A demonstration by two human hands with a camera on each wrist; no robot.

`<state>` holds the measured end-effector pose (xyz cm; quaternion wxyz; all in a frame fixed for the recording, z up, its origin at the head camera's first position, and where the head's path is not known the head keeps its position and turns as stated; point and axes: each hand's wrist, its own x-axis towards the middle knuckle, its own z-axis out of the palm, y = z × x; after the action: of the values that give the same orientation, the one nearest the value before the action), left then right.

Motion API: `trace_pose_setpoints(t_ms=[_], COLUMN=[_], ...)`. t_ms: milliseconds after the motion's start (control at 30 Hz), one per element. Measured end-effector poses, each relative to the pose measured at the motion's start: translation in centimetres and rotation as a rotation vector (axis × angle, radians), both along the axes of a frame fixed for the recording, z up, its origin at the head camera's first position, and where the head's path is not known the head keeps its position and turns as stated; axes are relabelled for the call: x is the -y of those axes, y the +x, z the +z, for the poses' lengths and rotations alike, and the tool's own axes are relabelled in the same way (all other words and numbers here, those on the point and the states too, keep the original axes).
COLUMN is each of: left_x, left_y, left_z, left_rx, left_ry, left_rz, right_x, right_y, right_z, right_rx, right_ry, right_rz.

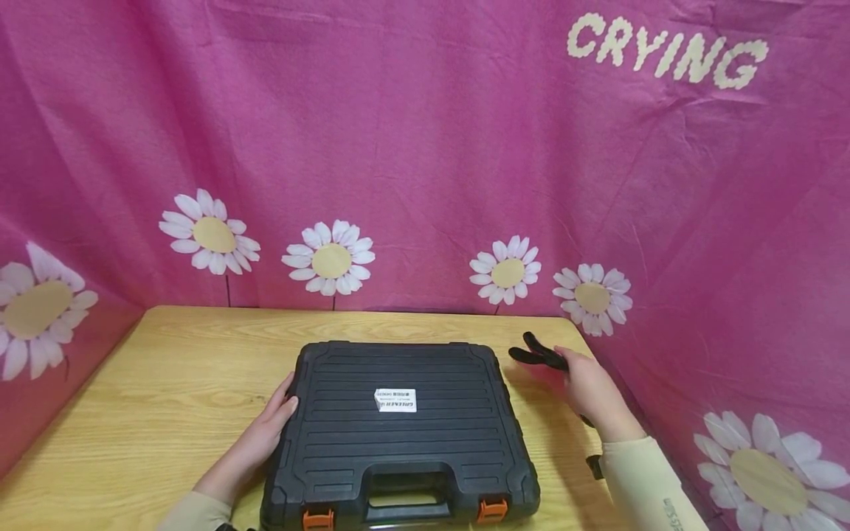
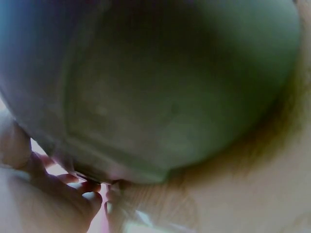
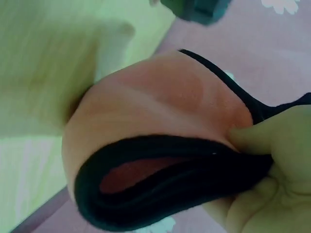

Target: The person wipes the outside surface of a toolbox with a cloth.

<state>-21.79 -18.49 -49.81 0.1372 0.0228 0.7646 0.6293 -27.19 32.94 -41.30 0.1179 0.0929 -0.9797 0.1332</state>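
Note:
A black plastic tool case (image 1: 398, 439) lies closed on the wooden table, its handle and two orange latches toward me. My left hand (image 1: 265, 428) holds the case's left side, the thumb at its edge; some fingers are hidden. In the left wrist view the case (image 2: 160, 97) fills most of the picture, with the left hand (image 2: 43, 194) at its lower edge. Right of the case, my right hand (image 1: 594, 391) grips a black forked item (image 1: 541, 355). Close up in the right wrist view, this black-edged item (image 3: 160, 97) has a peach-coloured surface; its kind is unclear.
The wooden table (image 1: 179, 376) extends left of the case and behind it. A pink curtain (image 1: 425, 147) with daisies hangs along the back and both sides. A white label (image 1: 395, 400) is on the case lid.

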Motion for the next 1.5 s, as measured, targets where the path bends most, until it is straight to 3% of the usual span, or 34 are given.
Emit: trace_pose_setpoints(t_ms=[300, 500, 733, 933, 1167, 1300, 1500], left_x=[0.0, -0.1, -0.1, -0.1, -0.3, -0.3, -0.1], left_y=[-0.1, 0.1, 0.1, 0.1, 0.1, 0.1, 0.2], left_z=[-0.1, 0.1, 0.0, -0.1, 0.0, 0.0, 0.0], left_rx=[-0.002, -0.007, -0.008, -0.007, -0.022, -0.012, -0.012], left_ry=[-0.012, 0.001, 0.001, 0.014, 0.006, -0.002, 0.016], left_rz=[0.004, 0.006, 0.011, 0.01, 0.001, 0.014, 0.016], right_x=[2.2, 3.0, 3.5, 3.4, 3.2, 3.2, 3.3], right_y=[1.9, 3.2, 4.2, 4.7, 5.0, 5.2, 5.5], right_z=[-2.3, -3.5, -4.0, -4.1, -4.8, -5.1, -5.6], right_rx=[0.094, 0.155, 0.241, 0.33, 0.326, 0.338, 0.439], right_ry=[-0.053, 0.05, 0.102, 0.077, 0.063, 0.025, -0.074], right_rz=[0.144, 0.174, 0.162, 0.135, 0.136, 0.135, 0.107])
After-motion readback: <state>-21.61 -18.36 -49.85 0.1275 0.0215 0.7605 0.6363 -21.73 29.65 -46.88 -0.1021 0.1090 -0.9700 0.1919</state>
